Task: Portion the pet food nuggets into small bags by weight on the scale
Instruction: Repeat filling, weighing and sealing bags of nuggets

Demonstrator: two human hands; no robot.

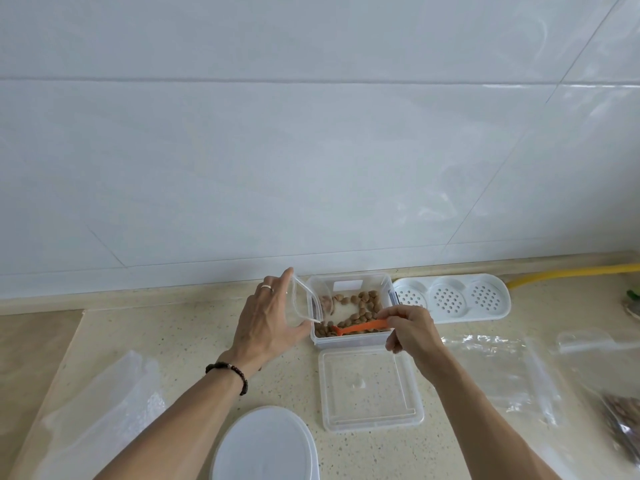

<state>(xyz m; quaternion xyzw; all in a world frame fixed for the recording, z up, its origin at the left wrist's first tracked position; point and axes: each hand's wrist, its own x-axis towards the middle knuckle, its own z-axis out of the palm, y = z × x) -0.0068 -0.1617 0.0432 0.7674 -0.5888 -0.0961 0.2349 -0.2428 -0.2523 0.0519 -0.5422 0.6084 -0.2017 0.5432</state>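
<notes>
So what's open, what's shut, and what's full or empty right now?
Food box: open, lid off, part full of nuggets.
Square lid: off, lying flat in front of the box.
Small bag: held open by the left hand at the box's edge.
Orange scoop: held by the right hand, tip down in the nuggets.
Bag at far right: holds nuggets.

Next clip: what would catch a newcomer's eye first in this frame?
Probably the orange scoop, pinched by the right hand and dipped into the clear container of brown nuggets at centre. Beside it, the left hand holds a small clear bag open at the container's left edge.
</notes>
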